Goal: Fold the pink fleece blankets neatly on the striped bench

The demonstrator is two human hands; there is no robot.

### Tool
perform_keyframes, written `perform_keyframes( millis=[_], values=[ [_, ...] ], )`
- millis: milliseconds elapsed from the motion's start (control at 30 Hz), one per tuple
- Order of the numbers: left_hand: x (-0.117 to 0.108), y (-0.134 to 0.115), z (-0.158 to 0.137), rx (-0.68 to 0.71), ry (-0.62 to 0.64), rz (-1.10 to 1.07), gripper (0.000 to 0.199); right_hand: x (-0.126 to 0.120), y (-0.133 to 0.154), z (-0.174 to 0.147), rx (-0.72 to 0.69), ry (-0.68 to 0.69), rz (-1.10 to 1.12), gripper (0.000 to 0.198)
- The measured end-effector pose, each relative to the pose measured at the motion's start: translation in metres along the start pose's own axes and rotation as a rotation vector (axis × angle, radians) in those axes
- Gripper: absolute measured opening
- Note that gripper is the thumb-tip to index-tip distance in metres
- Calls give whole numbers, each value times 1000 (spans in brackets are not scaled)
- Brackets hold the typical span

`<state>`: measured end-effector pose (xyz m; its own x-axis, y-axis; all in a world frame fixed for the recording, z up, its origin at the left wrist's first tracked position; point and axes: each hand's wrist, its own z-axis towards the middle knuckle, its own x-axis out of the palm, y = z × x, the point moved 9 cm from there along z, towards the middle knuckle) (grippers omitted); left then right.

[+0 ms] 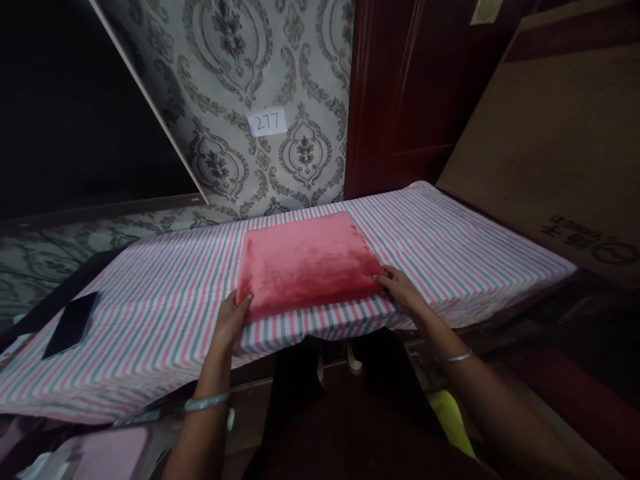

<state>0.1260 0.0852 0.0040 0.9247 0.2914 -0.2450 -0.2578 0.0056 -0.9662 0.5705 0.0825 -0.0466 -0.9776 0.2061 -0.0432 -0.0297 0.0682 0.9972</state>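
Note:
A flat, rectangular pink plush cloth (305, 257) lies on a striped tablecloth (415, 233), its nap darker red toward the front and right. I cannot tell whether it is a folded cloth or a cover. At its front left corner, my left hand (233, 319) grips the edge, thumb on top and fingers mostly hidden. My right hand (399, 288) holds the front right corner between thumb and fingers. The near edge between both hands runs close to the table's front edge.
A dark phone (73, 325) lies on the left of the table. Behind it hangs a large black screen (90, 113). A big cardboard box (555, 147) leans at the right. On the patterned wall is a paper label (268, 122) reading 277.

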Motion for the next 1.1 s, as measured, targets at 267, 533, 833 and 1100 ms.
perform_keyframes(
  millis=[267,533,833,1100],
  values=[
    [-15,-24,12,238,-142,381,73,-9,39,-7,-453,-210,-457,54],
    [103,-91,37,518,150,1054,68,106,107,24,-631,-15,-1052,65],
    [112,-33,57,388,169,1283,64,110,62,46,-422,13,-1103,69],
    [110,-34,65,378,206,1263,65,110,69,45,-435,9,-1041,70]
  ],
)
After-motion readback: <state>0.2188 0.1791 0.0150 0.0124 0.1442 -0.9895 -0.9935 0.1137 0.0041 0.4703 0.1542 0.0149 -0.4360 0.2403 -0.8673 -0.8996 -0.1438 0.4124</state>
